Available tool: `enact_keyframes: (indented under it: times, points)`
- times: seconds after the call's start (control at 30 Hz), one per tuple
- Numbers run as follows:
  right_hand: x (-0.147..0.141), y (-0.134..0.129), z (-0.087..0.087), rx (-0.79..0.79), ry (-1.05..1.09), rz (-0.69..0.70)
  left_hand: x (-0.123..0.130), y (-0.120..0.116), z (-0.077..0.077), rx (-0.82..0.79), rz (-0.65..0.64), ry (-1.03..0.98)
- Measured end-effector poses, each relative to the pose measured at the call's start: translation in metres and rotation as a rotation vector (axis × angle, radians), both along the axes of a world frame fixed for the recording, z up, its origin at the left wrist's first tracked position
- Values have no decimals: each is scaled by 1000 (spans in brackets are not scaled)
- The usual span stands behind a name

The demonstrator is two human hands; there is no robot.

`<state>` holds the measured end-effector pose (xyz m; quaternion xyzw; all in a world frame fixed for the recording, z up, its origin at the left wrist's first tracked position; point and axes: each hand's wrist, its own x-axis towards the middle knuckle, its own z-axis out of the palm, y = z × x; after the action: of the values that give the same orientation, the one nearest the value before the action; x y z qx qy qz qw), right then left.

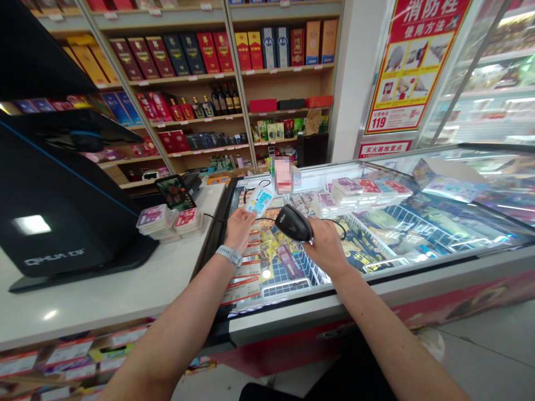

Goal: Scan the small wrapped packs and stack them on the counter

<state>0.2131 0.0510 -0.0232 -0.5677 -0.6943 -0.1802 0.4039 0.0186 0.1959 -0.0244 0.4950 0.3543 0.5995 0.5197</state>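
Observation:
My left hand point(239, 229), with a pale watch band on its wrist, pinches a small white and blue printed packet point(259, 200) by its near edge. Wrapped round the handle of a black barcode scanner point(293, 224) is my right hand point(328, 245). The scanner's head points left, a little apart from the packet. Both hands are above the glass top of a chest freezer point(351, 278). A black cable runs beside the scanner. Stacks of flat white packs with red and purple labels point(346, 192) sit on the glass beyond my right hand.
To the left, a black checkout machine point(62, 211) stands on a white counter point(104, 289), near more stacked packs point(154, 220) and a propped phone point(175, 192). An opened carton point(451, 178) lies on the freezer's far right. Shelves of boxed bottles point(204, 53) line the back.

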Motion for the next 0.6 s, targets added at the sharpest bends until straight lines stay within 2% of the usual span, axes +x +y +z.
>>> enact_keyframes:
  times: [0.6]
  points:
    - [1, 2, -2, -21, -16, -9, 0, 0, 1, -5, 8, 9]
